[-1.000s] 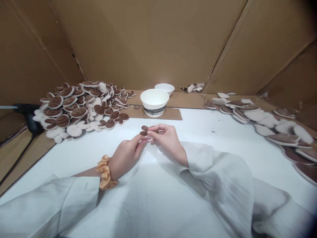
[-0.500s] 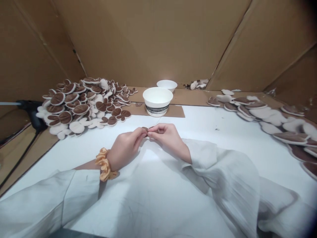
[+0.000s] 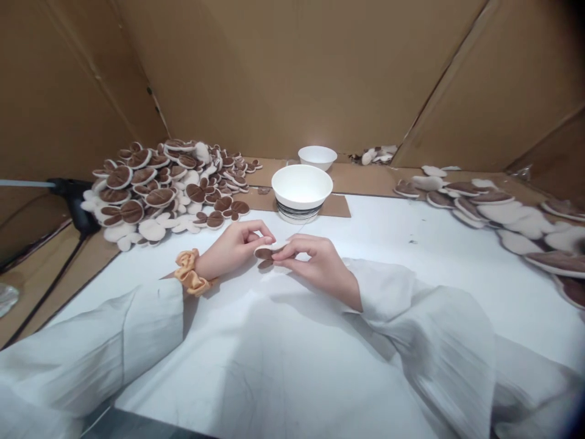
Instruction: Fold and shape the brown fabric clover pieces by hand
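Observation:
A brown-and-white plush cutout (image 3: 264, 253) with rounded lobes is tilted above the white work surface in front of me. My right hand (image 3: 320, 267) grips its right side between thumb and fingers, hiding that part. My left hand (image 3: 237, 245), with a yellow scrunchie (image 3: 192, 273) at the wrist, is closed in a pinch at the cutout's far upper edge. Whatever lies between those left fingertips is too small to make out. Just beyond my hands stands a white bowl (image 3: 302, 186) with dark bands around its lower part.
Brown-and-white plush cutouts form a heap (image 3: 159, 196) at the left. Larger plush pieces (image 3: 516, 216) lie along the right. Behind the banded bowl is a second white bowl (image 3: 317, 157). A black glue gun (image 3: 75, 204) with a cable sits far left. Cardboard walls (image 3: 292, 73) enclose the back and sides.
My hands have drawn slightly apart, and the cutout has turned so more of its brown face and white edge shows. The view has shifted a little, moving the surroundings rightward.

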Action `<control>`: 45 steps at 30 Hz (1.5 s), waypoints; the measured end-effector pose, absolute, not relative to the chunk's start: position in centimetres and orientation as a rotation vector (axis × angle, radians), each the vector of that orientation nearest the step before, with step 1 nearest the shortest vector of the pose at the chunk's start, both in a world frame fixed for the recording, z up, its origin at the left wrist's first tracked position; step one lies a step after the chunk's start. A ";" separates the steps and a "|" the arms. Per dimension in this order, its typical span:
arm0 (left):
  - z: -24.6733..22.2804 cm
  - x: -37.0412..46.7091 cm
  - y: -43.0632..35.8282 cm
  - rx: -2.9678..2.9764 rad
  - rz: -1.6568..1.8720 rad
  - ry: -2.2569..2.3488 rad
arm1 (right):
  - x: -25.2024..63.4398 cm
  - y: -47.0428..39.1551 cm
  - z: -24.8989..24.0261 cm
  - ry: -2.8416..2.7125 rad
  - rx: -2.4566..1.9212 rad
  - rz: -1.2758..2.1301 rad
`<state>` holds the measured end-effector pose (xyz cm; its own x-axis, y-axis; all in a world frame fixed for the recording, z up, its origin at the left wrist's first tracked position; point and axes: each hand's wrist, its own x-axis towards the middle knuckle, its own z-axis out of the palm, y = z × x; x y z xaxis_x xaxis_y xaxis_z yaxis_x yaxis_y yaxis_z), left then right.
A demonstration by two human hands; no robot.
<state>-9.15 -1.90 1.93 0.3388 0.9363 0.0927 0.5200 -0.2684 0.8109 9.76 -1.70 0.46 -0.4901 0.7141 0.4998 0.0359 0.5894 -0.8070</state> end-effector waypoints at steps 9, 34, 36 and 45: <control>0.8 -8.0 -3.7 2.249 0.850 1.320 | 9.6 -1.3 0.6 -1.528 -0.764 1.110; 2.5 -8.0 -2.7 1.884 0.974 1.464 | 10.3 -2.0 0.3 -1.999 -0.557 0.818; 2.1 -7.9 -2.8 1.946 0.971 1.490 | 10.1 -2.1 0.5 -1.898 -0.587 0.815; 1.1 -6.9 -5.2 2.648 1.073 1.337 | 9.6 -1.3 0.3 -1.447 -0.797 1.140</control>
<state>-6.87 -5.20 1.10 0.4094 0.7074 0.5762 0.7158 -0.6406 0.2779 9.55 -1.25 0.27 -0.1988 0.9219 0.3325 -0.1074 0.3167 -0.9424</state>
